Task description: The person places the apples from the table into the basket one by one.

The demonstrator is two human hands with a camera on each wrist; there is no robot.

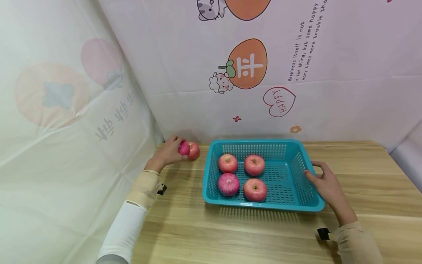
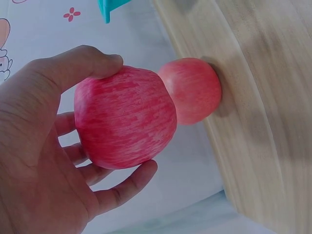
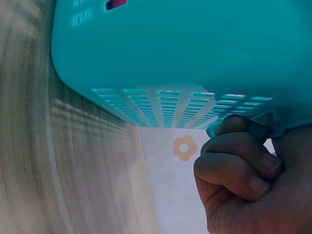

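Four fruits are already in the basket, right hand gripping it at three o'clock, left hand holding a pink apple at nine, one loose apple left.

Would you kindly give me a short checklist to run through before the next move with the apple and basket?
1. Dark pink apple held securely: ok, the left hand has thumb and fingers around it.
2. Blue-green basket steadied: ok, the right hand grips its right end.
3. Room in the basket: ok, bare floor shows on the right.
4. Held apple above the basket: not ok, it is outside, to the left.
5. Held apple clear of the paler apple behind: cannot tell, they overlap in both views.
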